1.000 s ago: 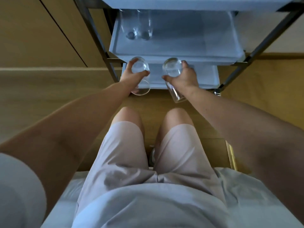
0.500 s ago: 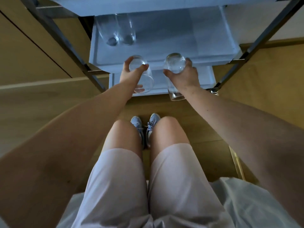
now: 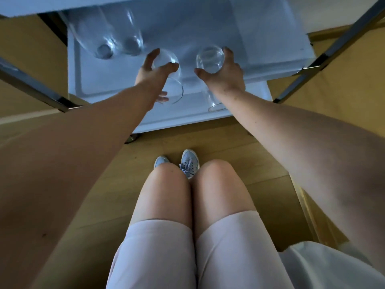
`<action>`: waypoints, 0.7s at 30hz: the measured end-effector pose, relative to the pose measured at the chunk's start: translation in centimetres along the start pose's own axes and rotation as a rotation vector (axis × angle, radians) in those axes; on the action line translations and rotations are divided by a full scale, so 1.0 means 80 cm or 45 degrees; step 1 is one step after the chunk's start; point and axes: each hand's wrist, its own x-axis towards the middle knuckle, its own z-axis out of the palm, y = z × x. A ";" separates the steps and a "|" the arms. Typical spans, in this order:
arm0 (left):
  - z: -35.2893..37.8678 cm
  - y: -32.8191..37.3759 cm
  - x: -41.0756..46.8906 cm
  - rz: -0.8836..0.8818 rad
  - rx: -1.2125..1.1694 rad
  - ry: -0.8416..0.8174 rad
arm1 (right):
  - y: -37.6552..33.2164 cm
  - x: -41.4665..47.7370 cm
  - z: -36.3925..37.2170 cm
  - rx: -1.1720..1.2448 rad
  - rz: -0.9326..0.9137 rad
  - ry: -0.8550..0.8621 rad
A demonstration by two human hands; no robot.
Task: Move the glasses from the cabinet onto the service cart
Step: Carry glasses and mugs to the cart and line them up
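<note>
Glasses fill both my hands: my left hand (image 3: 154, 75) grips the left glass (image 3: 167, 63) and my right hand (image 3: 226, 77) grips the right glass (image 3: 210, 59). I hold both tilted over the near part of the cart's middle shelf (image 3: 270, 51), not yet set down. The smooth walls could slip in my fingers, and drifting left I might clip the two standing glasses (image 3: 116, 44) at the far left.

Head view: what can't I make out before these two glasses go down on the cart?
- Rims of the standing glasses: hidden by the top shelf.
- Whether the left glass, held by the left hand, or right glass, in the right hand, touches the middle shelf: clear glass hides contact.
- Cabinet: outside the frame.
- Bottom shelf: mostly under the middle shelf.
</note>
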 end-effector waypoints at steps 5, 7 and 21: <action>0.000 0.003 0.018 0.045 0.050 -0.032 | -0.005 0.016 0.015 -0.023 0.025 0.008; -0.001 0.004 0.026 0.066 0.087 -0.063 | -0.011 0.022 0.022 -0.015 0.037 0.005; -0.019 0.000 0.055 0.055 -0.316 -0.289 | -0.032 0.041 0.046 0.099 0.101 0.047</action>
